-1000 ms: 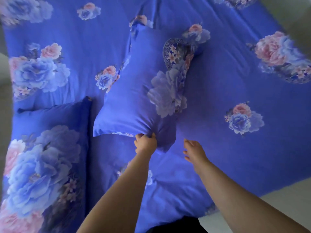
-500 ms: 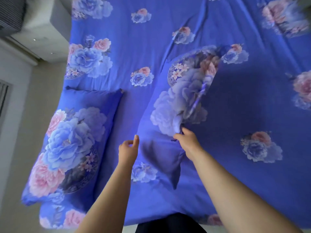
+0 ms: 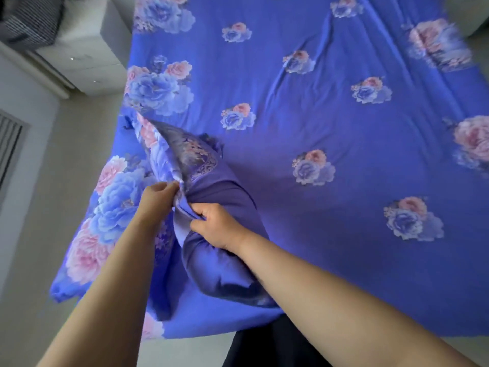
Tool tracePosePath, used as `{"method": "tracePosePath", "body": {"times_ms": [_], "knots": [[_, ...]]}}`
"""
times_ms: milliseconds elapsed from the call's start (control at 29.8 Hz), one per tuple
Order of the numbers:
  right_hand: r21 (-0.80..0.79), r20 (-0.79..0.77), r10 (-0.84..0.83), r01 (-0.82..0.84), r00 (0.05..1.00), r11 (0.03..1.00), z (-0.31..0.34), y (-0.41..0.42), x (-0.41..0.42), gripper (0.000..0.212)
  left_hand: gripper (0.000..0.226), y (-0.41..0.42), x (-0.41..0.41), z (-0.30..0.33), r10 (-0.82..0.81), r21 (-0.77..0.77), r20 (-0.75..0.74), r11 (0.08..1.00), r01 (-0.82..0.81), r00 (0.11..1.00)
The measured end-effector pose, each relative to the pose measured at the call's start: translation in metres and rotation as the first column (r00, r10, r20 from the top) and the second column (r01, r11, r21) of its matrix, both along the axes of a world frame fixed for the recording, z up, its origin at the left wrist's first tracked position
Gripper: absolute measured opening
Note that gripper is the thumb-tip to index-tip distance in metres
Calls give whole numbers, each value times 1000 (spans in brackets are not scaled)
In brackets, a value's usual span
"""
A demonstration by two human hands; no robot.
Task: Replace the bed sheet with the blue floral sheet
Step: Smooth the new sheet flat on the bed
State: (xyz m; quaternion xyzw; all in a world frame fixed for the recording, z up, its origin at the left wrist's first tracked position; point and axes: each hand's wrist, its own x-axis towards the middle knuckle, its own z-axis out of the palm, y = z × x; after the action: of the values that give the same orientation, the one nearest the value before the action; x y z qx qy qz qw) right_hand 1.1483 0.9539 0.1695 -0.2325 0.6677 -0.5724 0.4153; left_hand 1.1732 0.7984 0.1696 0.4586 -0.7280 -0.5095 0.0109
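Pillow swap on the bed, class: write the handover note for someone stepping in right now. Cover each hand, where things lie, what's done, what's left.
Left hand: pinches the held pillow's edge.
Right hand: grips the same edge, beside the left.
Held pillow: at the bed's near left, partly over the second pillow, which lies flat at the left edge.
Done: blue floral sheet covers the bed, slightly creased.
Left: set the held pillow down, smooth creases.

You're in a home bedroom for sure; big bed [image 3: 344,234] under a blue floral sheet [image 3: 304,107], matching pillows [image 3: 113,207] on it, white bedside cabinet [image 3: 87,56] at the corner, plain pale floor [image 3: 53,207] alongside.
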Motion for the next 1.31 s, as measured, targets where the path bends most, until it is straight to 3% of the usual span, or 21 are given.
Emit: {"method": "tracePosePath", "body": {"times_ms": [101, 201, 302, 402, 536, 637, 737, 838, 938, 1039, 1106, 1173, 1240, 1307], "knots": [[-83, 53, -58, 63, 997, 995, 13, -27, 39, 45, 35, -18, 17, 25, -66, -283, -70, 958, 44, 995], [-38, 77, -60, 63, 995, 997, 11, -38, 65, 53, 44, -21, 28, 51, -235, -542, 91, 803, 246, 968], [57, 156, -23, 14, 988, 998, 1, -35, 73, 51, 36, -12, 43, 48, -257, -627, 278, 682, 377, 926], [196, 160, 41, -73, 986, 978, -26, -27, 65, 44, 26, 4, 47, 20, -260, -592, 474, 613, 523, 841], [436, 96, 169, -194, 981, 879, -83, -2, 48, 48, 24, 26, 38, -52, -294, -469, 615, 610, 639, 732], [643, -147, 186, -48, 972, 764, -141, 20, 9, 34, 30, 48, 16, -105, -297, -413, 639, 645, 643, 709], [668, -266, 179, 48, 947, 742, -209, 47, -55, 48, 27, 68, -5, -159, -248, -387, 683, 675, 628, 687], [804, -293, 488, -64, 822, 591, -282, 109, -116, 70, 27, 96, -13, -215, -198, -383, 728, 677, 628, 657], [909, -151, 747, -207, 647, 362, -354, 229, -115, 80, 27, 137, -26, -258, -153, -405, 730, 688, 602, 666], [863, -246, 799, -252, 549, 439, -382, 359, -45, 63, 24, 189, -65, -291, -219, -494, 590, 662, 563, 777], [773, -365, 771, -292, 521, 564, -378, 406, -15, 54, 38, 218, -97, -313, -408, -437, 529, 621, 651, 744], [732, -434, 736, -273, 519, 624, -371, 418, -24, 43, 62, 236, -132, -336, -497, -330, 535, 621, 710, 683], [672, -538, 598, -127, 594, 730, -366, 402, -64, 48, 74, 240, -168, -360, -455, -283, 522, 705, 650, 721], [500, -684, 305, 123, 663, 857, -365, 380, -114, 43, 79, 229, -203, -378, -344, -336, 520, 759, 557, 782]]}}
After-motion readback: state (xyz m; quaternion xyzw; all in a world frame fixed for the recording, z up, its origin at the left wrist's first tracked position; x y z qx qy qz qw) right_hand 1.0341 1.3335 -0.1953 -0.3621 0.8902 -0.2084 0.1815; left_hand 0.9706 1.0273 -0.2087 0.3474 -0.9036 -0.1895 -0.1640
